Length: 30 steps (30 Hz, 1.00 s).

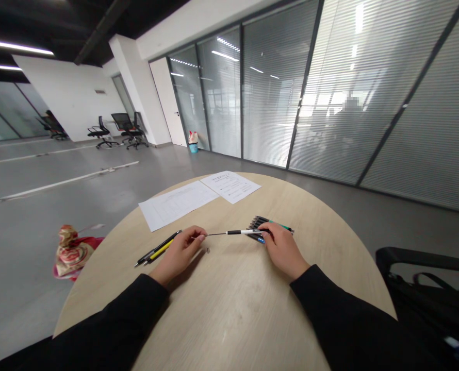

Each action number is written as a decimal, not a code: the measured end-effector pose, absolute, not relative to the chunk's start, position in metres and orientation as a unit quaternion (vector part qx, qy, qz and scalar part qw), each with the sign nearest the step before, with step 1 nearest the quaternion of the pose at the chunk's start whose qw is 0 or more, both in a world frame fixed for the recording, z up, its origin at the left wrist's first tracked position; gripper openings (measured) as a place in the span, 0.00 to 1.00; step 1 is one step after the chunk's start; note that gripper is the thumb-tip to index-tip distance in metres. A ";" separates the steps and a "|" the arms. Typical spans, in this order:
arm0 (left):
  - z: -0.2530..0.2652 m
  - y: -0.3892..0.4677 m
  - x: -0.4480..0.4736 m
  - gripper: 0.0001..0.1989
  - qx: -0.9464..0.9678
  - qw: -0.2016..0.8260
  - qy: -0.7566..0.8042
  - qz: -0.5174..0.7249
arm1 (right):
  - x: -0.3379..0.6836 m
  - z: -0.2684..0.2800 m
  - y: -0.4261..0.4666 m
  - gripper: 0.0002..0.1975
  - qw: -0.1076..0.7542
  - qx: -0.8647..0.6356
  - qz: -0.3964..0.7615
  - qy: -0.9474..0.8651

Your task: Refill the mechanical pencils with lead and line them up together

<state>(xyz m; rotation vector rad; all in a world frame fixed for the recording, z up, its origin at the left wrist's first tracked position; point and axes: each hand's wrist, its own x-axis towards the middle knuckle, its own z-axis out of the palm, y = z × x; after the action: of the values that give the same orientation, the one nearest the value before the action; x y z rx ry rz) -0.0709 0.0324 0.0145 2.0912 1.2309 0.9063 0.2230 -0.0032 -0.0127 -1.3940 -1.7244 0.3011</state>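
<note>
While a glass wall [276, 98] with blinds runs behind everything, a round wooden table [237, 319] fills the near part of the view. Beyond the tabletop's right edge stands a black chair [426, 255]; on the floor off its left edge sits a red and tan bag [70, 252]. Two printed sheets of paper lie by the far edge, the left sheet [179, 203] wider, the right sheet [231, 186] beside it. Both hands, in black sleeves, are over the middle of the tabletop. The right hand [282, 248] pinches a white pen [247, 232] with a black grip between thumb and fingers, the grip pointing toward the left edge. Under and beside that hand lies a group of pens [256, 222], mostly dark, with some green and blue. The left hand [181, 253] has thumb and fingertips pressed together on a thin rod [216, 234], which reaches to the white pen's black end. Between the left hand and the left edge lie black pens [163, 246] and a yellow pen [161, 249]. Below the rod is a small bit [208, 251], too tiny to identify.
</note>
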 end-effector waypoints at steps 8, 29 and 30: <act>0.001 0.047 -0.079 0.13 0.733 0.268 0.485 0.393 | 0.237 -0.009 0.000 0.12 0.442 -0.610 0.097 -0.650; 0.008 0.037 -0.072 0.11 0.785 0.194 0.477 0.345 | 0.202 -0.008 -0.022 0.09 0.237 -0.574 0.055 -0.782; 0.009 0.037 -0.072 0.11 0.788 0.192 0.476 0.340 | 0.201 -0.009 -0.023 0.10 0.235 -0.572 0.058 -0.783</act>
<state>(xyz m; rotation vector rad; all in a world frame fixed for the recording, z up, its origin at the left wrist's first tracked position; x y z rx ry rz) -0.0717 0.0366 0.0090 2.2124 1.3375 0.9533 0.2008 -0.0231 -0.0086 -1.5707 -2.1488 0.1599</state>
